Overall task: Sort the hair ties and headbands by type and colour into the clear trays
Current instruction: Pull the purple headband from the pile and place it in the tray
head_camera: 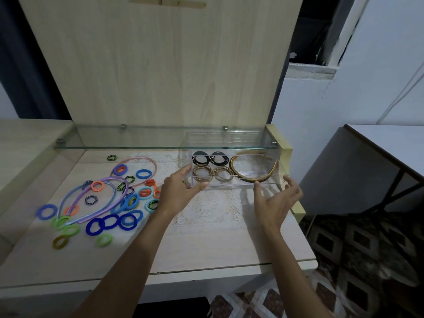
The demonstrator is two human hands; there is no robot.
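A clear tray (234, 184) stands on the desk under the right half of a glass shelf. It holds black hair ties (200, 159), beige hair ties (202, 176) and a gold and brown headband (252, 179), each in its own compartment. My left hand (179, 191) grips the tray's front left corner, thumb on the front wall. My right hand (277, 200) hovers with spread fingers at the front right corner; contact is unclear. Loose coloured hair ties (110, 222) and a purple headband (101, 196), a blue one and a pink headband (143, 159) lie at the left.
The glass shelf (137, 144) hangs low over the back of the desk. A second clear tray (229, 136) shows behind it. A white lace mat (211, 210) covers the desk's middle. The desk's right edge (305, 237) drops to a patterned floor.
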